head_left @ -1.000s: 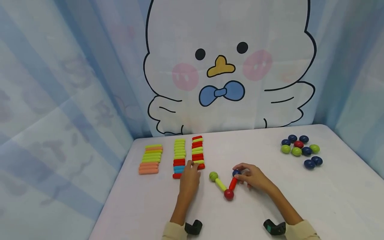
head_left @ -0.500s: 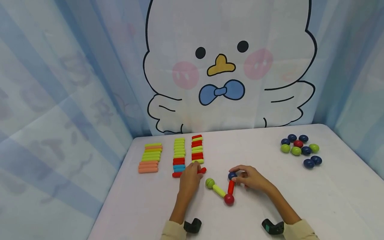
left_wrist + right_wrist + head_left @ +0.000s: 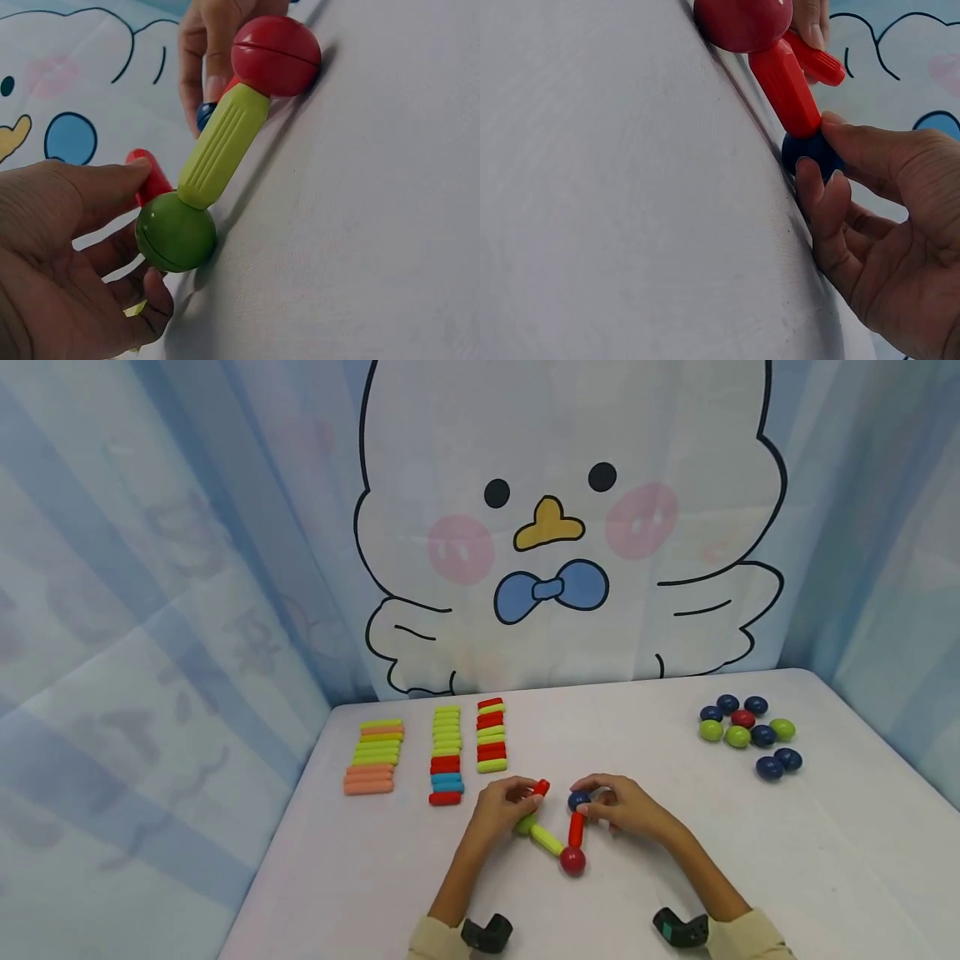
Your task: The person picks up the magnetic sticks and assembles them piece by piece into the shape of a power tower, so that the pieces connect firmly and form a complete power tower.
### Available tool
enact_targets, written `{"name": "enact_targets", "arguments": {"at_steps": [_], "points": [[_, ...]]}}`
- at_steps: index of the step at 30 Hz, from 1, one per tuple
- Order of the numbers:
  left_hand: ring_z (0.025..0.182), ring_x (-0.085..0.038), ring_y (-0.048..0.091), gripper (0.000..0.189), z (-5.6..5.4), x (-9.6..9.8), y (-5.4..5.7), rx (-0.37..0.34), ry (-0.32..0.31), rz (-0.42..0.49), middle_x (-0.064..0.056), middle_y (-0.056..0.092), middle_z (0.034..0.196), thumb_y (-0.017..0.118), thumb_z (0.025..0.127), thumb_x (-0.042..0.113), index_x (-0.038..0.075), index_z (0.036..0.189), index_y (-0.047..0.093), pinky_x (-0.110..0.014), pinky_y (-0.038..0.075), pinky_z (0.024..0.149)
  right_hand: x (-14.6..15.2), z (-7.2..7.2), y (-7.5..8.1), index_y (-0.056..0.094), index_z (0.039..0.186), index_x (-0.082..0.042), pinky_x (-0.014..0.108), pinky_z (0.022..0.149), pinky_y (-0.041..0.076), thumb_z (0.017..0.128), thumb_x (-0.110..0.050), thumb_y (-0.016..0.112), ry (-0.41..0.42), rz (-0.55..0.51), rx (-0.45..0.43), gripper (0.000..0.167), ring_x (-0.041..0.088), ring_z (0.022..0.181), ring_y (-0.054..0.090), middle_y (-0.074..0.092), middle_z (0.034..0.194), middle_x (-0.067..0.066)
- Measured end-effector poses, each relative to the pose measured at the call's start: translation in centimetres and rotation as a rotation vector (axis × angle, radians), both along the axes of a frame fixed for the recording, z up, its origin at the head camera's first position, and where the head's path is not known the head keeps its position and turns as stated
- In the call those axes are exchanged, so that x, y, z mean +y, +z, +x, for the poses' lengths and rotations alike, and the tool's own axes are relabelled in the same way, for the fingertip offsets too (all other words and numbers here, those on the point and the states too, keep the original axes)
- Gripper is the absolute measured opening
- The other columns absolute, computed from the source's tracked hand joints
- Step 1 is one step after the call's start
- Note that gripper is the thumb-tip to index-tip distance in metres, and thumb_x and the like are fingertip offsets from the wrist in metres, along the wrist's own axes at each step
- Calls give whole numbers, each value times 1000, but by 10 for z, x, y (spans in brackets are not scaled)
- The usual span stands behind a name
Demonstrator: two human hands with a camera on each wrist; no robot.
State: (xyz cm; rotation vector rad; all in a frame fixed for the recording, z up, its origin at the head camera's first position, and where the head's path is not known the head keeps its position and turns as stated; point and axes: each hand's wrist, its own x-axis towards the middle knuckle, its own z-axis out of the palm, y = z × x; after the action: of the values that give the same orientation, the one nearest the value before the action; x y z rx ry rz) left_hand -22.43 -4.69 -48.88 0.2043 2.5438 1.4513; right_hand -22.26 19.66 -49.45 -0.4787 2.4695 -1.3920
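Left hand (image 3: 498, 810): thumb and fingers pinch a red rod (image 3: 541, 787) at the green ball (image 3: 176, 232). Right hand (image 3: 622, 808): fingers curled around the blue ball (image 3: 810, 156). The V-shaped assembly (image 3: 547, 839) spans between both hands; its red ball (image 3: 572, 861) lies nearer the person.

Left hand (image 3: 67, 262) pinching red stick (image 3: 155, 181), green ball (image 3: 176, 234), yellow stick (image 3: 223, 146), red ball (image 3: 277, 58)

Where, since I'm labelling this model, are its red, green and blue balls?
Red ball (image 3: 573, 861): head view, its middle.
Green ball (image 3: 175, 232): left wrist view, its middle.
Blue ball (image 3: 820, 150): right wrist view, its uncovered part.
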Motion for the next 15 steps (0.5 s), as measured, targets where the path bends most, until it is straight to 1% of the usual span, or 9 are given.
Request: {"name": "enact_targets", "arguments": {"at_steps": [5, 7, 9, 11, 15], "points": [[88, -12, 57, 34, 3, 1, 3, 14, -117, -112, -1, 68, 101, 69, 92, 26, 18, 124, 67, -25, 54, 76, 1, -1, -2, 59, 125, -6, 25, 53, 50, 92, -25, 68, 18, -1, 15, 39, 15, 63, 54, 59, 116, 17], [89, -12, 56, 34, 4, 3, 3, 20, -143, -145, -2, 68, 103, 68, 92, 26, 17, 125, 67, -25, 54, 76, 2, -1, -3, 59, 125, -6, 25, 53, 50, 92, -25, 68, 21, -5, 20, 39, 16, 65, 55, 60, 116, 18], [90, -12, 56, 33, 5, 6, 4, 29, -162, -176, -2, 68, 105, 68, 92, 26, 16, 124, 68, -24, 53, 75, 2, -2, -3, 60, 124, -6, 26, 53, 51, 92, -25, 68, 25, -7, 26, 38, 16, 66, 56, 60, 116, 18], [91, -11, 55, 32, 5, 9, 3, 31, -166, -201, -2, 68, 106, 68, 92, 25, 16, 123, 69, -23, 52, 75, 2, -3, -3, 60, 124, -6, 26, 54, 52, 92, -25, 67, 26, -8, 27, 38, 16, 68, 57, 60, 116, 19], [87, -9, 54, 30, 7, 14, 1, 35, -169, -236, 0, 67, 101, 68, 92, 24, 16, 120, 71, -19, 49, 69, 3, -3, -4, 59, 124, -5, 26, 54, 52, 93, -23, 67, 34, -17, 27, 37, 16, 69, 58, 60, 116, 19]]}}
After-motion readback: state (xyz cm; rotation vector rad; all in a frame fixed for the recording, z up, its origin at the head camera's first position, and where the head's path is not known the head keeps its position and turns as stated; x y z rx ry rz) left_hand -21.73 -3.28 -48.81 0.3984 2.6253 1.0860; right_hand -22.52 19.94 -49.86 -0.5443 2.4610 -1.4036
